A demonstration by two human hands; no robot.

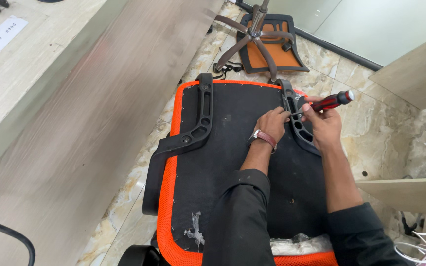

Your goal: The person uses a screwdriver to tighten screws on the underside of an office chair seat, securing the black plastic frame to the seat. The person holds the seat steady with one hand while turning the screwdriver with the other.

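Two hands worked at one overturned chair seat (232,162)
Right hand (324,125) gripped the red-handled screwdriver (327,103); left hand (272,125) fingers pinched its tip at the right armrest bracket (299,125); open floor (380,128) beyond that edge.

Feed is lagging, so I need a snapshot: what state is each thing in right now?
Orange mesh chair seat: upside down, black underside up.
Left black plastic armrest bracket: lying against the seat's underside.
Right black plastic armrest bracket: under both hands.
Red-handled screwdriver: gripped by right hand, tip at bracket.
Left hand: fingers at the tip.
Five-star chair base: detached, on floor.

Both arms wear black long sleeves pushed up the forearms; the left hand (272,123), at eleven o'clock from the right hand (324,125), carries a reddish-brown strapped wristwatch (263,137).
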